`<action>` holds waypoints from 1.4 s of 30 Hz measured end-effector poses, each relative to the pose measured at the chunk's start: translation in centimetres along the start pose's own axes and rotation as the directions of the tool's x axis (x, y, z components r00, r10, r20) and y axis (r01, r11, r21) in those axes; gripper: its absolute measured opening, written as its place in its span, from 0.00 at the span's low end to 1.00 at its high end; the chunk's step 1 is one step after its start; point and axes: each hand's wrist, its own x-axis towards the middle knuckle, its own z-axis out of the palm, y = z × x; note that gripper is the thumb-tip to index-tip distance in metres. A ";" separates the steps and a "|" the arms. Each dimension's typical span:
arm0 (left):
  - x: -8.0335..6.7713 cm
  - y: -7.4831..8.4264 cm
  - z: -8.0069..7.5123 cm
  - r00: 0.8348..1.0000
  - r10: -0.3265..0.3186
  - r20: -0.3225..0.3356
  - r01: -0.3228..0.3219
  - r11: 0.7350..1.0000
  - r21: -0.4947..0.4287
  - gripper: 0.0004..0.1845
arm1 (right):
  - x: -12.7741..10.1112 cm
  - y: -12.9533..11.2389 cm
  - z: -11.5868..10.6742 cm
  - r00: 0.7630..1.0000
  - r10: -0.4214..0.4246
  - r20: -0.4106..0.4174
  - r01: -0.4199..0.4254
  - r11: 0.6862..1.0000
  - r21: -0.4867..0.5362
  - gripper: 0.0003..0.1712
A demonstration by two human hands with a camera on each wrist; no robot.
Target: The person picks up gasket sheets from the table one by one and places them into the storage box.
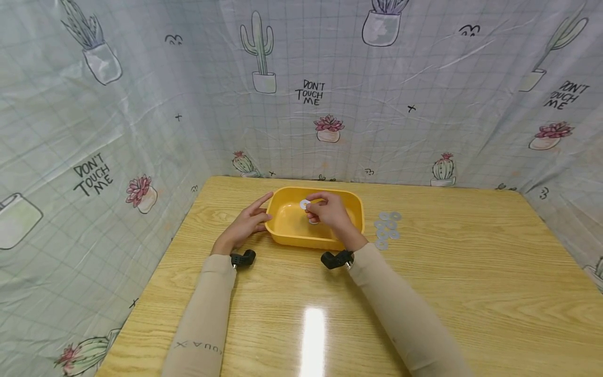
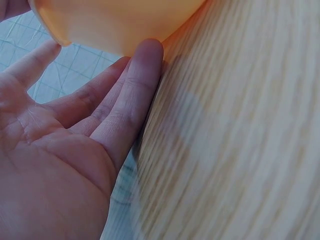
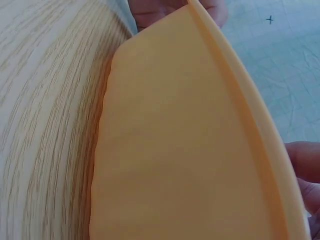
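A yellow plastic tub point(image 1: 292, 235) stands on the wooden table point(image 1: 447, 293). My left hand point(image 1: 256, 214) lies flat against the tub's left wall with straight fingers; in the left wrist view its fingertips point(image 2: 149, 50) touch the tub point(image 2: 115, 20). Over the tub's inside, my right hand point(image 1: 313, 206) pinches a flat metal washer point(image 1: 304, 204) between thumb and fingers. Another pale washer point(image 1: 313, 222) shows partly under that hand, low in the tub. The right wrist view is filled by the tub's outer wall point(image 3: 175, 150), with a right finger point(image 3: 306, 161) at the edge.
Several loose washers point(image 1: 388, 228) lie in a cluster on the table just right of the tub. A cactus-print cloth point(image 1: 118, 131) walls in the table at the back and both sides. Bare wood point(image 1: 311, 324) stretches toward the front edge.
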 end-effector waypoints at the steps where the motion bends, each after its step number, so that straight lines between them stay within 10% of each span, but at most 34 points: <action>1: 0.0 0.0 0.0 1.000 0.001 0.002 -0.001 1.000 0.003 0.35 | 0.1 -0.1 0.2 1.000 0.007 -0.005 -0.007 1.000 -0.005 0.16; 21: -0.5 0.4 0.1 1.000 0.000 0.016 0.000 1.000 0.001 0.35 | 1.4 0.2 2.2 0.983 0.171 -0.060 -0.177 0.978 -0.111 0.09; 32: -0.6 0.5 0.2 1.000 -0.001 0.012 0.000 1.000 0.010 0.35 | 1.4 0.5 2.6 0.983 0.137 -0.119 -0.171 0.916 -0.362 0.06; 42: -0.7 0.6 0.2 1.000 -0.004 0.006 0.004 1.000 0.005 0.35 | 1.4 0.4 2.6 0.985 0.123 -0.125 -0.162 0.912 -0.377 0.05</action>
